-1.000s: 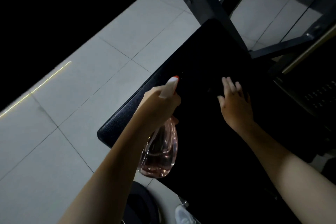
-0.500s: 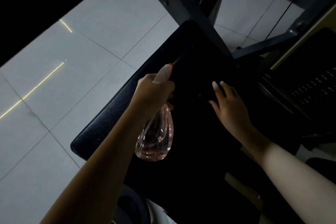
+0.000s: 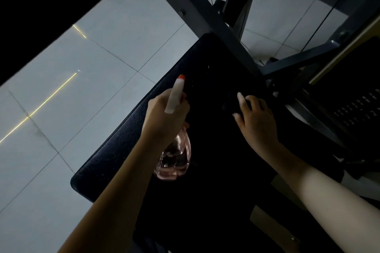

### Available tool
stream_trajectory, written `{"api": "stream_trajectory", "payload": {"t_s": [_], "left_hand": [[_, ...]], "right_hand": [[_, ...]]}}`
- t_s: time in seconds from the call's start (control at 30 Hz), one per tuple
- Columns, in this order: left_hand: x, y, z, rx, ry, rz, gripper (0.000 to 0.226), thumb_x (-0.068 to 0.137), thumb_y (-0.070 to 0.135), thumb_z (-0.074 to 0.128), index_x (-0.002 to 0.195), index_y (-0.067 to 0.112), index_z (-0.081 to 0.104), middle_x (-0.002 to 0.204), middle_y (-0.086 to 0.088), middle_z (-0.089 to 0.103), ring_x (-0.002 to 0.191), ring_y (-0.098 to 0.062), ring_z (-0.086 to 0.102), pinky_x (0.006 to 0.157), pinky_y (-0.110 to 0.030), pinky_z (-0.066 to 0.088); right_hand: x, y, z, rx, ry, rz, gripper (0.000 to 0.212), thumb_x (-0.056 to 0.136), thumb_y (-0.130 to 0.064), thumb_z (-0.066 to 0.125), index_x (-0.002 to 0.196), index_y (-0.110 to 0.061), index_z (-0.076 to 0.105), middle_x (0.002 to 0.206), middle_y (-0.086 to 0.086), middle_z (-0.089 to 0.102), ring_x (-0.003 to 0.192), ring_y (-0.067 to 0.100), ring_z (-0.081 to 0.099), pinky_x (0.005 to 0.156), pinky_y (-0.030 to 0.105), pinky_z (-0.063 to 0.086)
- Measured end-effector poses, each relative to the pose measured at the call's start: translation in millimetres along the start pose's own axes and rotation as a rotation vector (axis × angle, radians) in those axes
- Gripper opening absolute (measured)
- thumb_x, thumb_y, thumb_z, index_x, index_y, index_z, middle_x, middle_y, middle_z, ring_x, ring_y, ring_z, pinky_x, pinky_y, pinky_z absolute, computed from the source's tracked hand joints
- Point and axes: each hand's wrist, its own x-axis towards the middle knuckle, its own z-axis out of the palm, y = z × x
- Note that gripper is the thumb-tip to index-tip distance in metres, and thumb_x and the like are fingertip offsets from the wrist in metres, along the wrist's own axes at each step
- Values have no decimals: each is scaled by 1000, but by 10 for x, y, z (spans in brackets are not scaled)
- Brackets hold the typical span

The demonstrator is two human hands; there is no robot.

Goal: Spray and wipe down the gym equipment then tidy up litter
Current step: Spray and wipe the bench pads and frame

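A black padded bench (image 3: 123, 139) runs diagonally through the head view. My left hand (image 3: 162, 121) grips a clear spray bottle (image 3: 174, 162) of pink liquid above the pad. Its white head with a red nozzle tip points toward the far end of the pad. A few small droplets glint on the pad beyond the nozzle. My right hand (image 3: 257, 121) lies on the pad to the right of the bottle, fingers bent over a dark cloth (image 3: 228, 104) that barely shows against the black surface.
A dark metal frame beam (image 3: 205, 16) crosses just past the pad's far end, with more struts to the right. A black perforated panel (image 3: 359, 109) sits at the right edge. Pale floor tiles (image 3: 82, 88) lie to the left.
Both hands have moved up the pad toward the frame. My right hand's fingers, flat a second ago, are now bent over the cloth. Droplets have appeared on the pad.
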Motion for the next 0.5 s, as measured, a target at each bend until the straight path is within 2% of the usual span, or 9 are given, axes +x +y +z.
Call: {"api": "stream_trajectory", "payload": {"t_s": [0.07,0.13,0.23,0.33,0.4,0.47,0.5], "left_hand": [[-9,-20,2,-1,10,14,15,88,8,54,81,-3,60,76,-13,66,61,-23,65,59,-36,56],[-14,-23,6,8,10,15,12,87,4,54,80,-4,60,75,-15,65,61,-26,65,59,-38,57],[-23,12,4,-30,28,2,11,85,1,54,79,-6,60,77,-20,65,55,-21,63,52,-27,52],[-47,55,-33,-85,45,-10,11,86,-3,51,83,-3,62,83,-19,65,52,-9,59,46,-14,45],[-48,64,-59,-126,45,-34,21,85,-4,48,91,7,64,89,-16,64,52,-14,59,44,-15,43],[-34,63,-79,-161,64,-65,23,85,-4,48,97,7,64,92,-16,64,50,-17,58,43,-16,43],[-33,66,-88,-185,76,-82,20,86,-3,49,93,6,64,93,-16,65,49,-17,57,43,-16,43]], "right_hand": [[223,-51,22,-8,29,44,58,92,-24,56,144,-10,36,145,15,38,127,35,41,97,46,40],[445,-147,96,45,64,152,58,95,-26,50,148,-12,29,156,9,22,139,30,27,110,44,27],[519,-458,219,179,165,272,61,93,-36,39,146,-6,31,154,13,28,140,33,29,110,49,25],[375,-544,301,200,108,59,62,91,-35,34,145,-6,32,151,13,33,140,30,30,111,47,23],[469,-354,274,148,76,-75,59,91,-32,34,145,-7,33,151,11,34,139,27,32,110,47,24],[667,-233,224,114,70,-74,59,92,-32,31,147,-10,30,154,7,29,142,25,26,113,45,20],[776,-232,202,99,60,-31,58,95,-32,32,149,-13,24,156,5,23,144,22,19,115,43,15]]}}
